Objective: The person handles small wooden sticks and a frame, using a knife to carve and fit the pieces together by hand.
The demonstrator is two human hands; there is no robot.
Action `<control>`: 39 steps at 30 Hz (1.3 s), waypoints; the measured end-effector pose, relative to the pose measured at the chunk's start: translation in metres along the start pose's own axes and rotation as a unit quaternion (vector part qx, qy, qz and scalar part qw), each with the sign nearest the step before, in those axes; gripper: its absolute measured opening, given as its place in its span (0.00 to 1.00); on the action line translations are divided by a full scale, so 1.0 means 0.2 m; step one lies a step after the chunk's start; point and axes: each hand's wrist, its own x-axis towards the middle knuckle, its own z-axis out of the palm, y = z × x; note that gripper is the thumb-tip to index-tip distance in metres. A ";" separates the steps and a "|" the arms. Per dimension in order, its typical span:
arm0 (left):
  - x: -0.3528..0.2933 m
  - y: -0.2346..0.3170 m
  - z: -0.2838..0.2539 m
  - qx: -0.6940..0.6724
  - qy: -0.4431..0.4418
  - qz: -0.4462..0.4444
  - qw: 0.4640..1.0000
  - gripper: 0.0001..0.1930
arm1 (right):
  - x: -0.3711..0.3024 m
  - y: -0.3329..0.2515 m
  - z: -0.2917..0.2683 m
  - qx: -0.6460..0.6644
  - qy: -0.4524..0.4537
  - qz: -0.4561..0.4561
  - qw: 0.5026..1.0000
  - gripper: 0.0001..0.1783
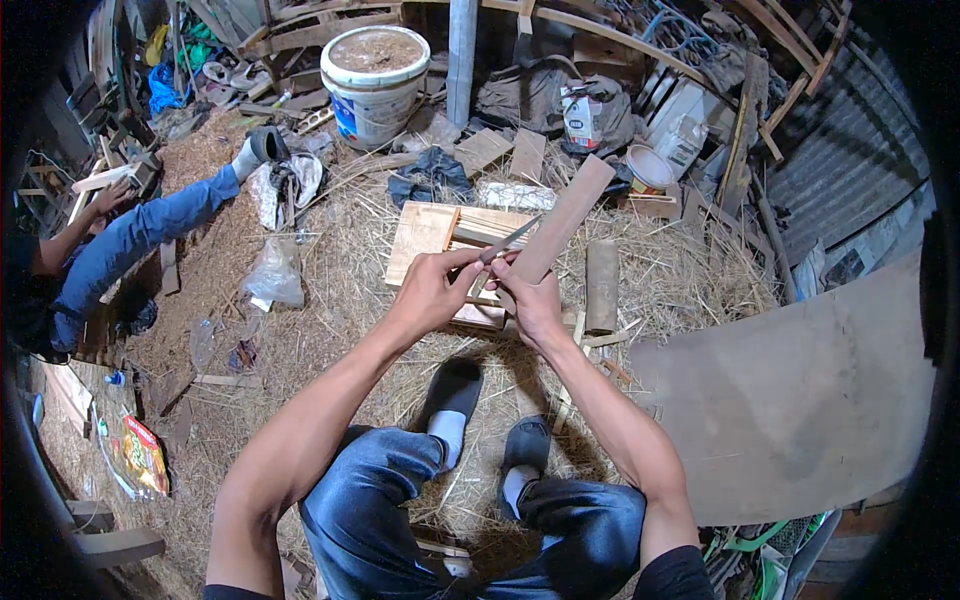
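My left hand [432, 288] is closed on a knife [511, 240], whose dark narrow blade points up and to the right. My right hand [535, 302] grips the lower end of a flat, brownish wooden strip [568, 213], tilted away to the upper right. The blade lies close beside the strip's left edge, and the right thumb is near the knife; whether they touch I cannot tell. Beneath the hands sits a low pale wooden block or stand [420, 242] with thin wood strips lying on it. A short round piece of wood [601, 287] is to its right.
Straw and shavings cover the ground. A white bucket [375, 88] stands behind near a metal post [461, 60]. At right lies a large grey sheet [790, 400]. Another person's jeans-clad leg [160, 225] stretches in from the left, near a clear plastic bag [274, 273].
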 end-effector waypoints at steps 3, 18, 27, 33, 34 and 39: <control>0.01 -0.02 0.01 0.041 0.006 0.025 0.999 0.11 | 0.00 0.01 0.00 0.001 0.001 -0.002 1.000 0.15; 0.03 0.02 -0.05 0.184 -0.025 0.041 0.982 0.09 | -0.03 -0.12 -0.18 -0.211 0.120 0.154 0.958 0.11; 0.00 0.04 -0.08 0.208 -0.023 0.043 0.977 0.09 | -0.21 -1.15 0.23 -0.287 0.090 -0.288 0.909 0.16; 0.02 0.01 -0.04 0.225 -0.045 0.056 0.972 0.09 | -0.27 -0.57 -0.05 -0.586 0.036 -0.225 0.778 0.14; 0.03 0.00 -0.01 0.225 -0.052 0.055 0.971 0.09 | -0.30 -0.44 -0.12 -0.626 -0.016 -0.159 0.763 0.14; 0.03 -0.02 -0.04 0.229 -0.034 0.067 0.971 0.09 | -0.31 -0.73 0.03 -0.529 -0.005 -0.108 0.842 0.16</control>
